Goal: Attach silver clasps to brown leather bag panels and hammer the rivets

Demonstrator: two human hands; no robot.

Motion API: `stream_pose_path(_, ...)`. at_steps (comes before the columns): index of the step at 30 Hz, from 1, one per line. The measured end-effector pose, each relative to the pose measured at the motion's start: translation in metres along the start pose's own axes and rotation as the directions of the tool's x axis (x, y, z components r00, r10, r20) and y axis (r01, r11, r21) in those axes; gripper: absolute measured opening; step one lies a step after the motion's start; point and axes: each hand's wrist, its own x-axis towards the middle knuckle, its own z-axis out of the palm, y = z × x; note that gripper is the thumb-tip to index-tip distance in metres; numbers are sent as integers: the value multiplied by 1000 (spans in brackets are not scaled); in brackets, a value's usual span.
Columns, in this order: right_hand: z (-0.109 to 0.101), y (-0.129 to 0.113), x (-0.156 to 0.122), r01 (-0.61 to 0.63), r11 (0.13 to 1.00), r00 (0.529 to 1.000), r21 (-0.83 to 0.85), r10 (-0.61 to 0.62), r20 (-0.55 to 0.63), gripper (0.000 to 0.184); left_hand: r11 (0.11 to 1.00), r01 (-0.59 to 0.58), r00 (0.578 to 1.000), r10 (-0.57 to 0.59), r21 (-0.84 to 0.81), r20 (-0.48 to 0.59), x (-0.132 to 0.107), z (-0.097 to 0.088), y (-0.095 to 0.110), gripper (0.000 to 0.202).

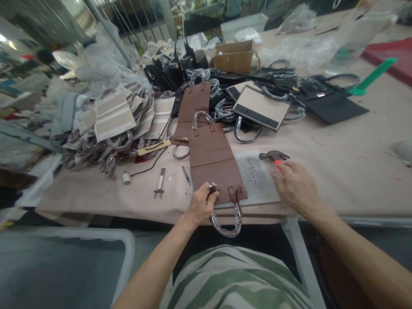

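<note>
A brown bag panel point(214, 159) with plastic-wrapped handles lies partly over a grey, pitted slab point(257, 178). At its near end my left hand point(202, 204) closes round a short dark metal tool point(211, 188), held upright on the leather beside the near handle point(227, 231); the tool's exact kind does not show. My right hand point(298, 184) is wrapped round the red grip of a claw hammer point(273, 155), whose head is raised right of the panel. Another brown bag panel point(194, 103) lies behind the first.
Left on the table are a pile of beige panels point(116, 113), a caliper-like tool point(160, 182), a small pen-like tool point(186, 175) and a corded white piece point(126, 177). Black bag panels point(331, 101), a cardboard box point(233, 58) and a green tool point(373, 77) lie farther back. A grey bin point(128, 244) stands below left.
</note>
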Motion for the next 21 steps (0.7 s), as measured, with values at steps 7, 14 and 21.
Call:
stream_pose_path(7, 49, -81, -19, 517, 827, 851, 220, -524, -31, 27, 999, -31, 999, 33, 28, -43, 4, -3, 6, 9)
stream_pose_path(14, 56, -86, -19, 517, 829, 844, 213, -536, 39, 30, 990, -114, 991, 119, 79, -60, -1, -1, 3, 9)
stream_pose_path(21, 55, -87, -17, 495, 841, 854, 221, -517, 54, 31, 998, 49, 984, -43, 29, -175, -4, -2, 7, 8)
